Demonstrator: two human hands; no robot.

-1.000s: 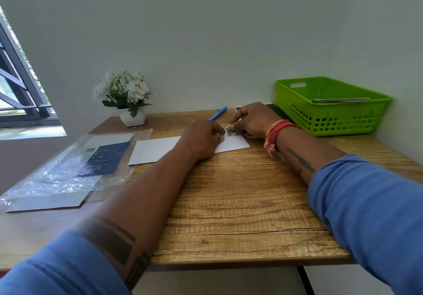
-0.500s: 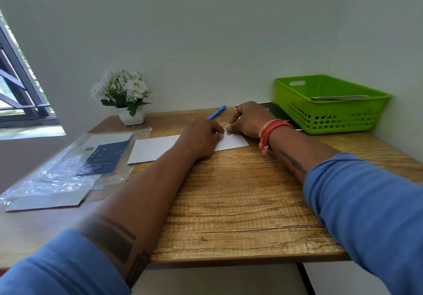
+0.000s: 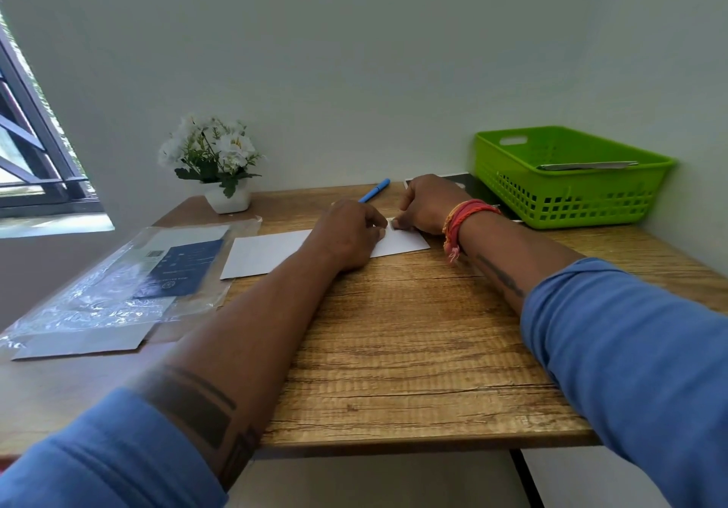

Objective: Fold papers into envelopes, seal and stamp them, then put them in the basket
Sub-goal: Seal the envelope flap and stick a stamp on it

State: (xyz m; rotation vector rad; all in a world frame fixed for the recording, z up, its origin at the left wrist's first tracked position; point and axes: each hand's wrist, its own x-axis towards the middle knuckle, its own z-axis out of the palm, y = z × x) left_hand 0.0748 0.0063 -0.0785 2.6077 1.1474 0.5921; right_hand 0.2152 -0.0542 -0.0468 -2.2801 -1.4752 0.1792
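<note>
White envelope point(image 3: 268, 252): lying flat on the wooden desk point(image 3: 413, 334), near the far edge, its long side running left to right. This item is serving as the reference for all entries below.

Left hand point(image 3: 346, 233): resting on the right part of the envelope, fingers curled downward, fingertips meeting the right hand at the envelope's upper right corner. Whether it is pinching anything cannot be told.

Right hand point(image 3: 427, 204): sitting at the envelope's upper right corner, fingers curled and pressing together on a small pale piece, too small to identify. An orange and red thread band is circling its wrist.

Green plastic basket point(image 3: 567, 196): standing well to the right of the envelope, against the wall, with lattice sides. A flat grey-white envelope point(image 3: 587, 165) is lying across its top opening.

Blue pen point(image 3: 374, 190): lying just behind the envelope, angled toward the wall.

Dark flat sheet point(image 3: 468, 184): lying behind and to the right of the envelope, between the right hand and the basket, partly hidden by the hand.

Clear plastic packet point(image 3: 118, 291): lying to the left of the envelope, holding a dark blue card and pale paper.

Potted white flowers point(image 3: 214, 161): standing behind and to the left of the envelope, by the wall.

Window frame point(image 3: 35, 145): showing far left of the envelope.
</note>
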